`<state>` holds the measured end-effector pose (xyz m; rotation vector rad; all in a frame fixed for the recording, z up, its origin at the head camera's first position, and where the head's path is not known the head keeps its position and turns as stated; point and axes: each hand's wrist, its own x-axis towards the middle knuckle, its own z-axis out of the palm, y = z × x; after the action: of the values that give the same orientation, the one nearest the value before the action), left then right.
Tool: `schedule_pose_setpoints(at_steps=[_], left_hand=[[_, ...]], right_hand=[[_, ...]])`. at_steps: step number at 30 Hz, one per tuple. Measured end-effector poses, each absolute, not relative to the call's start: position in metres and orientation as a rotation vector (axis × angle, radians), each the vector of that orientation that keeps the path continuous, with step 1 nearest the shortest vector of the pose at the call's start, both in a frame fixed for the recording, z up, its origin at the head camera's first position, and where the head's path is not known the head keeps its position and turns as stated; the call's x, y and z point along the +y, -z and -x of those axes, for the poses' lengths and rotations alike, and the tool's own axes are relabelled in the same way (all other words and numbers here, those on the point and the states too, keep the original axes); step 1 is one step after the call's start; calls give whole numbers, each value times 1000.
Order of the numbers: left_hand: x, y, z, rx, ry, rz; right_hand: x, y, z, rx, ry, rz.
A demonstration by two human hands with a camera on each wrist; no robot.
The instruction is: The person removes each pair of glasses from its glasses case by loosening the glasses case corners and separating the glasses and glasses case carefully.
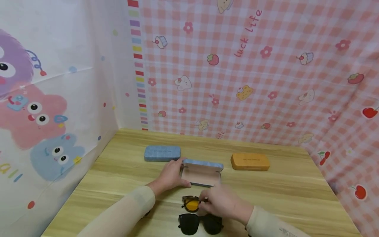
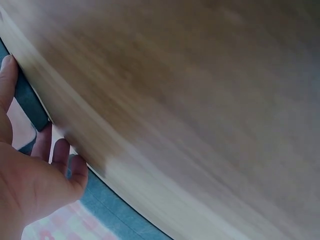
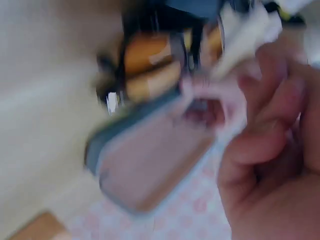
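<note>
A blue glasses case (image 1: pixel 202 176) stands with its lid up, its pale lining bare in the head view. My left hand (image 1: pixel 170 176) grips its left end, thumb at the front corner and fingers by the lid; the left wrist view shows this hand (image 2: pixel 37 182) against the case's dark edge (image 2: pixel 31 105). My right hand (image 1: pixel 225 200) pinches glasses with yellow-orange lenses (image 1: pixel 191 205) in front of the case, hiding their right half. Black sunglasses (image 1: pixel 189 223) lie just below. The right wrist view is blurred, with orange lenses (image 3: pixel 145 55) beside the case (image 3: pixel 155 155).
A closed blue case (image 1: pixel 162 153) lies behind my left hand, close to the open one. Farther right rests a closed orange case (image 1: pixel 250 162). Printed cloths (image 1: pixel 237 75) rise behind and beside the wooden table (image 1: pixel 290 191).
</note>
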<state>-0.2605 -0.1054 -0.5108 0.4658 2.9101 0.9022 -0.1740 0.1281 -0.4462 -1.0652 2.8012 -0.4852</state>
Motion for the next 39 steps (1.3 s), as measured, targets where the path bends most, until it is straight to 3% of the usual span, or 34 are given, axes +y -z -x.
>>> schedule_pose_setpoints(at_steps=[6,10,14,21,28,39], left_hand=[[-106,509,263,2905,-889,-454],[-104,510,262,2893,-868,-453],[-102,512,266,2887,-866,-470],[-104,510,267,2876,-879,-461],[-106,509,267,2882,-850,-537],[-108,514,262,2919,-783,-629]], right_hand=[[143,430,238,3081,650,741],[157,439,276,2715,710,672],[167,448,292,2450,773,663],[164,453,286,2422,770,777],[157,477,262,2754,432,988],[149,483,255,2824,477,913]])
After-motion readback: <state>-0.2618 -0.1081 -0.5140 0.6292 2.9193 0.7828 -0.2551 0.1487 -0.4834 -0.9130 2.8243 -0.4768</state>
